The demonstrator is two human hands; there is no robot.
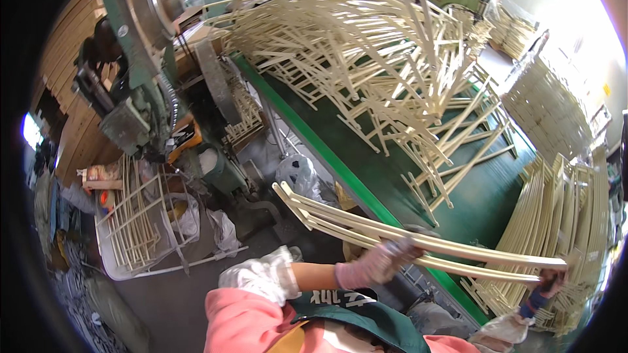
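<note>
Dozens of pale curved slat frames (366,46) arch in a great heap over the far end of the green table (418,176), too tangled to count, and they are the largest mass in view. Next in size, a second stack of bowed frames (569,216) leans at the table's right edge, again too many to number. Left of the table stands one green machine (137,78), and below it one white wire rack (134,222) with a few small frames inside.

Two hands carry one bundle of long curved slats (399,238); about four strips show in it, though the exact count is unclear. Its long axis runs left to right, roughly along the table's near edge, the free tips pointing away to the left beyond the grip. One gloved left hand (379,263) is wrapped around the bundle near its middle, fingers closed on the strips. One right hand (546,284) holds the right end, apparently clasped around it, but partly hidden. So the left hand sits nearer the free tips, the right hand nearer the leaning stack.
</note>
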